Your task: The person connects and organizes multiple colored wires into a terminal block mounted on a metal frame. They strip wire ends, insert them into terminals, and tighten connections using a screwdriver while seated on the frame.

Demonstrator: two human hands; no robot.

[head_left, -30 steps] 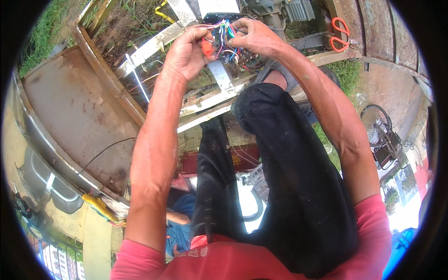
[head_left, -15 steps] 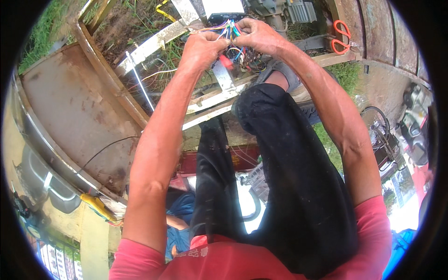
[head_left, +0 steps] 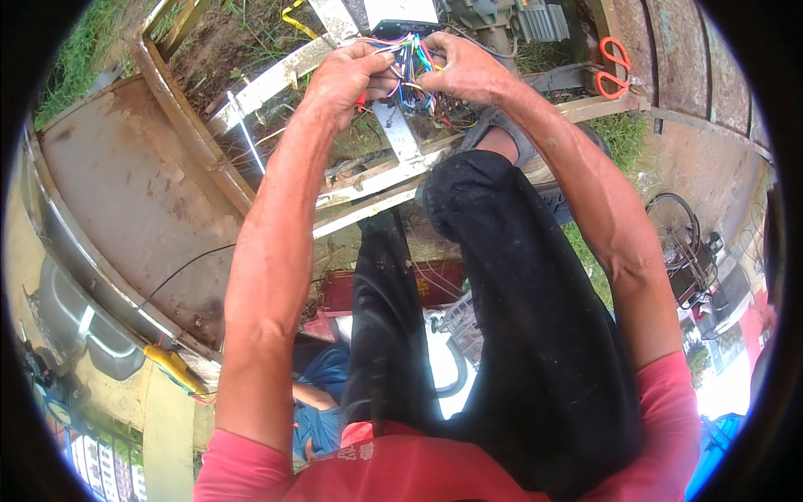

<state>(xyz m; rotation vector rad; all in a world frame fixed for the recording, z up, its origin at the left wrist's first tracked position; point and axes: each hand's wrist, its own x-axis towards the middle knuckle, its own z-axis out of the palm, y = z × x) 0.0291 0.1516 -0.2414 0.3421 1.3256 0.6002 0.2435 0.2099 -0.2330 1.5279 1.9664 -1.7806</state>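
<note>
A bundle of thin multicoloured wires (head_left: 409,60) fans out below a black box (head_left: 403,29) at the top of the view. My left hand (head_left: 341,84) is closed at the left side of the bundle, its thumb and fingers pinching some wires. A bit of red (head_left: 361,101) shows under its fingers; its kind is unclear. From the right, my right hand (head_left: 468,71) pinches other wires of the same bundle between thumb and fingers. More wires and dark connectors hang beneath both hands, partly covered by them.
A metal frame (head_left: 368,203) runs across in front of me. Orange-handled scissors (head_left: 612,69) lie on its right side. A finned motor (head_left: 539,23) sits at the far right. A yellow multimeter (head_left: 173,368) is at lower left, near another person's arm (head_left: 314,396).
My left hand has shifted left, away from my right hand, widening the gap where the wires show. The red bit has moved left with it. My right hand stays nearly in place.
</note>
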